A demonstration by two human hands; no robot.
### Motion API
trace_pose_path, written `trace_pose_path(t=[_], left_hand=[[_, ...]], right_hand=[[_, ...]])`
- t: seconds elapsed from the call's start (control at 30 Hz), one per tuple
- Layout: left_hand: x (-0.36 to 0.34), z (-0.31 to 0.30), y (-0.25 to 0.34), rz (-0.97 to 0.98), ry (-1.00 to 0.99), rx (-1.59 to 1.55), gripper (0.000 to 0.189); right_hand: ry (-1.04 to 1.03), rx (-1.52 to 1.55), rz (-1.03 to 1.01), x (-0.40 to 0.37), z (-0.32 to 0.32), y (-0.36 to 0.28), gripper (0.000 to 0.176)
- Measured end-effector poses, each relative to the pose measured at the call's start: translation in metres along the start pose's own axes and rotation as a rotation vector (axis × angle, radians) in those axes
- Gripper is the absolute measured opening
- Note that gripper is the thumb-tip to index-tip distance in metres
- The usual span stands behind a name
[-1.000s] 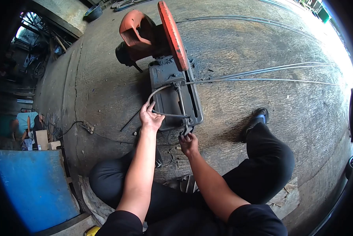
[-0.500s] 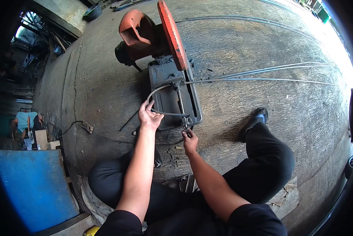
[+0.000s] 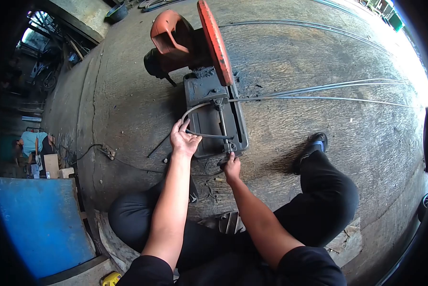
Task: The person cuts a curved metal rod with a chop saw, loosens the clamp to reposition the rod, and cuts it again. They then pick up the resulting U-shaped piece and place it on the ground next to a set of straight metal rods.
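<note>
Now the right hand (image 3: 231, 168) has shifted up to the lower end of the silver steel clamp screw (image 3: 224, 122), suggesting a turn; its exact grip is hidden. Mid-frame, the left hand (image 3: 183, 141) loosely grasps the curved grey metal rod (image 3: 210, 136) on the orange-and-black cut-off saw (image 3: 215, 43)

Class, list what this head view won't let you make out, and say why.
All in the head view:
Right hand: its far fingertips, hidden by the hand itself.
Bent rod: part of its curve, behind the fingers of the left hand.
Long rods: their far ends, lost in glare at right.
Yellow thing: its full shape, cut off by the bottom edge.
</note>
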State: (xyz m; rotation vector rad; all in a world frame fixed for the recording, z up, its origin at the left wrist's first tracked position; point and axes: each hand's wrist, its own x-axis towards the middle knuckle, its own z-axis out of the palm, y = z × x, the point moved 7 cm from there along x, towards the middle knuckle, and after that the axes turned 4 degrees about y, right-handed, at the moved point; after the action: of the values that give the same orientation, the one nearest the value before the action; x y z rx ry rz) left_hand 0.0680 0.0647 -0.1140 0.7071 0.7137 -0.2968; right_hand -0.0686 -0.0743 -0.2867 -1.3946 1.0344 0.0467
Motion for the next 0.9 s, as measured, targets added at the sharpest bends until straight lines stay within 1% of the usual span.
trace_pose_path(t=[0.03,0.07,0.13,0.17,0.2,0.27,0.3,0.37,0.43,0.5,0.53,0.57,0.6,0.63,0.67,0.73,0.77,0.8,0.83,0.87,0.9], left_hand=[[-0.001,0.002,-0.001,0.007,-0.021,-0.019,0.065],[-0.002,0.004,-0.002,0.013,-0.040,-0.038,0.065],[-0.001,-0.002,-0.007,0.005,0.013,0.015,0.064],[-0.001,-0.003,-0.007,0.004,0.015,0.018,0.064],[-0.001,-0.003,-0.007,0.003,0.018,0.022,0.064],[-0.001,-0.003,-0.006,-0.004,0.021,0.030,0.064],[-0.001,-0.002,-0.006,-0.012,0.023,0.033,0.064],[-0.001,-0.003,-0.006,-0.015,0.029,0.010,0.063],[0.001,-0.009,-0.011,-0.018,0.036,-0.026,0.062],[0.009,-0.027,-0.017,0.070,0.194,-0.027,0.057],[0.011,-0.040,-0.024,0.127,0.331,-0.051,0.050],[0.021,-0.056,-0.039,0.065,0.343,-0.146,0.046],[0.030,-0.072,-0.053,0.003,0.351,-0.237,0.042],[0.019,-0.066,-0.063,-0.022,0.306,-0.178,0.037],[0.018,-0.067,-0.075,-0.058,0.263,-0.177,0.035],[0.027,-0.086,-0.097,-0.052,0.210,0.029,0.031],[0.030,-0.101,-0.111,-0.072,0.266,0.147,0.030],[0.032,-0.115,-0.123,-0.092,0.321,0.264,0.028],[0.031,-0.126,-0.135,-0.146,0.394,0.362,0.022],[0.031,-0.128,-0.149,-0.235,0.295,0.383,0.017],[0.040,-0.151,-0.163,-0.309,0.316,0.365,0.019]], right_hand=[[0.007,0.133,0.064,0.006,0.008,0.011,0.051],[0.004,0.134,0.066,0.012,0.010,0.021,0.051],[-0.138,0.433,0.421,0.001,0.020,0.024,0.049],[-0.146,0.433,0.482,-0.002,0.021,0.021,0.045],[-0.146,0.436,0.484,-0.001,0.021,0.019,0.045],[-0.234,0.730,0.725,-0.009,0.034,0.022,0.044],[-0.303,0.751,0.765,-0.020,0.031,0.009,0.043],[-0.274,0.745,0.781,-0.023,0.029,0.002,0.042],[-0.244,0.725,0.794,-0.017,0.029,0.015,0.042],[-0.119,0.559,0.679,-0.003,0.022,0.028,0.037],[-0.120,0.549,0.677,-0.008,0.021,0.028,0.037],[0.099,0.214,0.323,-0.004,-0.003,0.016,0.036],[0.307,-0.117,-0.039,-0.009,-0.022,-0.012,0.037],[0.207,-0.196,-0.104,-0.018,-0.027,-0.028,0.043],[0.210,-0.199,-0.105,-0.022,-0.029,-0.029,0.043],[0.098,-0.278,-0.248,-0.033,-0.019,-0.043,0.049],[0.018,-0.313,-0.186,-0.034,-0.016,-0.044,0.063],[0.020,-0.319,-0.188,-0.038,-0.016,-0.053,0.063],[-0.013,-0.368,-0.155,-0.042,-0.013,-0.055,0.070],[-0.047,-0.417,-0.121,-0.044,-0.009,-0.055,0.078],[-0.072,-0.463,-0.078,-0.041,-0.006,-0.051,0.095]])
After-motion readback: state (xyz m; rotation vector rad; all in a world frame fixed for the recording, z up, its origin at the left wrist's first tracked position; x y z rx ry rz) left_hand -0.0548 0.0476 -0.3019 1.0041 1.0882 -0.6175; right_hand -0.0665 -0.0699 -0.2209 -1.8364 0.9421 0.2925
